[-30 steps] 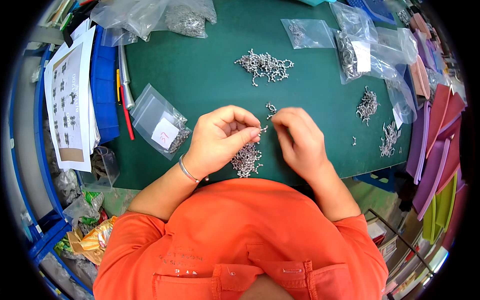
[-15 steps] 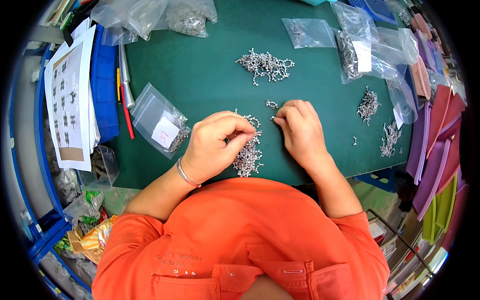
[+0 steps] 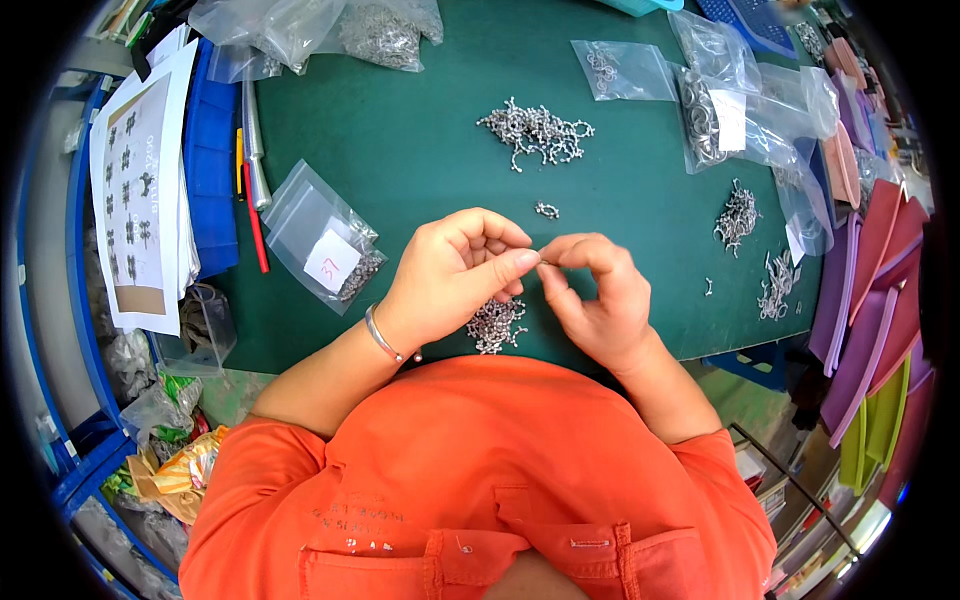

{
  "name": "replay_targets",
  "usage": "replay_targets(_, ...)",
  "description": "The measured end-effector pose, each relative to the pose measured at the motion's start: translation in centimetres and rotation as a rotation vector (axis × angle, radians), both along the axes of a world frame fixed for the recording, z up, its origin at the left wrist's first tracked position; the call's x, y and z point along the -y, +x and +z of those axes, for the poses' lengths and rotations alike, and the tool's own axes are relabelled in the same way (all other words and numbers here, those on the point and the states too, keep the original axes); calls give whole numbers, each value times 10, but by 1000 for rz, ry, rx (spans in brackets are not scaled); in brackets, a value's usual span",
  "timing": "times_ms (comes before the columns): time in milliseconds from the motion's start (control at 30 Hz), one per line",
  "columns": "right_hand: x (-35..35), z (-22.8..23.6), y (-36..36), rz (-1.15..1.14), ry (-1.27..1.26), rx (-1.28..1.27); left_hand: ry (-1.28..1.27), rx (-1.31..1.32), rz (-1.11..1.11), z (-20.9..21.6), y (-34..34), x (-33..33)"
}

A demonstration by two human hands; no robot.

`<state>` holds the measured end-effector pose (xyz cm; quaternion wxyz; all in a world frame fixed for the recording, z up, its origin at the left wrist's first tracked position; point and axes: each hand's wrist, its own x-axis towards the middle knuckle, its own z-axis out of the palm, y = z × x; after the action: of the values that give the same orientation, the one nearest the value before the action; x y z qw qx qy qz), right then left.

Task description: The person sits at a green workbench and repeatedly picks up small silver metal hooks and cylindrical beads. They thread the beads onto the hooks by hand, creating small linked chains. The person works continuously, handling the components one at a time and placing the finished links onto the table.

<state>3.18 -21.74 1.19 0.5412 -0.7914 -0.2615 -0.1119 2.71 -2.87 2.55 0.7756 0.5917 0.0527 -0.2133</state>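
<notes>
My left hand [image 3: 465,268] and my right hand [image 3: 602,297] meet above the table, fingertips almost touching. Both are closed in a pinch around a tiny piece, mostly hidden by the fingers. Just below my left hand lies a near pile of small silvery metal pieces [image 3: 495,328], partly covered by that hand. One loose silvery piece [image 3: 546,210] sits a little beyond the fingertips. Farther off, a second pile of similar branched pieces [image 3: 537,133] spreads on the green tabletop [image 3: 400,130].
At right lie two smaller metal heaps [image 3: 737,216] [image 3: 777,286] and bags of metal rings [image 3: 702,115]. A labelled clear bag [image 3: 332,262] lies left, near a red pen [image 3: 256,220] and a blue bin [image 3: 212,170]. Printed sheets [image 3: 140,200] lean there. More bags [image 3: 385,35] stand at the back.
My left hand has lifted off the near pile and moved right. My right hand has shifted nearer and turned inward, so the fingertips of both now meet.
</notes>
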Motion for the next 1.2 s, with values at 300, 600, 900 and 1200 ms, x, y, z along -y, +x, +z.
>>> replay_targets(300,6,-21,36,-116,-489,57,-76,153,149,-12,-6,-2)
replay_targets(600,12,-14,30,-208,-361,6,133,357,129,-10,-11,-3)
replay_targets(900,12,-2,13,-24,14,-286,549,328,-115,-9,-4,-21)
replay_targets(1200,0,1,4,33,140,-125,-141,-93,-37,-3,-1,-3)
